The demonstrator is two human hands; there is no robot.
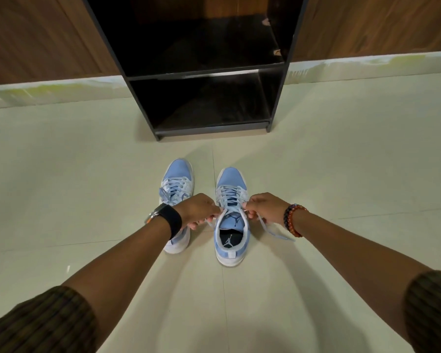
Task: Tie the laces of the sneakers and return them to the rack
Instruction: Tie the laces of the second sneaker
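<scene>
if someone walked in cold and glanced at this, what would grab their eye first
The pair of light blue sneakers on the pale floor: the right sneaker has its laces pulled out to both sides by the left hand and the right hand. The left sneaker stands beside it, partly hidden by the left wrist. Beyond them stands a dark rack, nothing visible on its shelves.

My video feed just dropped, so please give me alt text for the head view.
Both hands pull the laces of the right sneaker on the floor: left hand and right hand each pinch a lace end. The left sneaker stands beside it, partly behind the left wrist. An empty dark rack stands beyond.
</scene>
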